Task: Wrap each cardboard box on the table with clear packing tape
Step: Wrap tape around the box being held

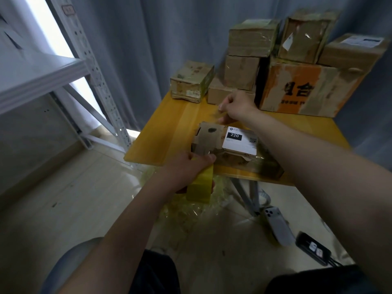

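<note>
- We look down on a worn cardboard box (212, 137) lying flat near the front edge of the yellow counter (161, 136), between the two forearms.
- A white label (240, 142) printed "220" covers the right part of the box top. The left part shows torn, lifted cardboard.
- The left grip (186, 169) sits at the box's near left corner, fingers curled round a yellowish tape roll (200, 187) that hangs just off the front edge of the counter.
- The right grip (238, 108) is raised over the far edge of the box, thumb and fingers pinching a clear, glossy tape strip (214, 115).
- We cannot tell whether that strip runs unbroken back to the roll.
- A small box (191, 81) stands alone at the far left of the counter, apart from the box being handled.
- To its right we see a stack of boxes (250, 45) resting on and beside a large box (307, 92) with orange panels and dark printed characters. Several show glossy tape on their faces.
- A grey curtain (148, 39) hangs behind the counter, and a white metal shelf rack (95, 66) stands at the left.
- On the floor (63, 198) under the counter's front edge lies crumpled yellowish film (191, 211). Further right are a pale phone (277, 225) and, near it, a dark device (311, 249) with cables.
</note>
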`<action>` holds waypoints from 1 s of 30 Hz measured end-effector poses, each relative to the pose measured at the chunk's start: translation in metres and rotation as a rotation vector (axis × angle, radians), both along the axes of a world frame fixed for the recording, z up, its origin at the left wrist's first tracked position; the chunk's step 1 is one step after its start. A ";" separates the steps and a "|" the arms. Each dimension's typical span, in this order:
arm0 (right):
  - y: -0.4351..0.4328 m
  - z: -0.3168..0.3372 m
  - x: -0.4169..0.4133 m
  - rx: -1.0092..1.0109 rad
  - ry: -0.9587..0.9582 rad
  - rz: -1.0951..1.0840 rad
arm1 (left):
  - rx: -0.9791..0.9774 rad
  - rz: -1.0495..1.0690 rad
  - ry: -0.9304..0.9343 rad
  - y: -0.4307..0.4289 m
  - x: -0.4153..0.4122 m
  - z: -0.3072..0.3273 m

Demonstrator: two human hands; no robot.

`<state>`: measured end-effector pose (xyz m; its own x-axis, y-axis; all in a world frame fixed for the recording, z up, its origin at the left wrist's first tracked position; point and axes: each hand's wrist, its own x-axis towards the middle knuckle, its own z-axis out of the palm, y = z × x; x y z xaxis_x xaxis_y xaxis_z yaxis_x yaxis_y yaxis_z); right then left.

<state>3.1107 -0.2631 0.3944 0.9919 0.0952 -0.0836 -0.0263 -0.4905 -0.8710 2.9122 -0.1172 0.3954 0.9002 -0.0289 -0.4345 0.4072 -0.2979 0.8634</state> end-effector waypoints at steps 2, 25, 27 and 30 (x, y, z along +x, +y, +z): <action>0.001 -0.006 0.003 -0.195 -0.123 0.073 | 0.007 -0.001 0.028 0.000 -0.002 -0.002; -0.003 0.027 -0.083 -0.061 -0.240 0.106 | 0.108 -0.046 0.109 0.002 -0.023 -0.049; -0.003 0.025 -0.088 -0.078 -0.247 0.105 | 0.082 -0.060 0.101 0.004 -0.023 -0.053; 0.000 0.023 -0.093 -0.177 -0.257 0.109 | 0.052 -0.068 0.107 0.004 -0.023 -0.054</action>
<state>3.0181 -0.2633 0.4171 0.9676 0.2080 0.1430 0.2438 -0.6230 -0.7433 2.8888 -0.1134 0.3416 0.8453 -0.0632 -0.5305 0.4734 -0.3716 0.7987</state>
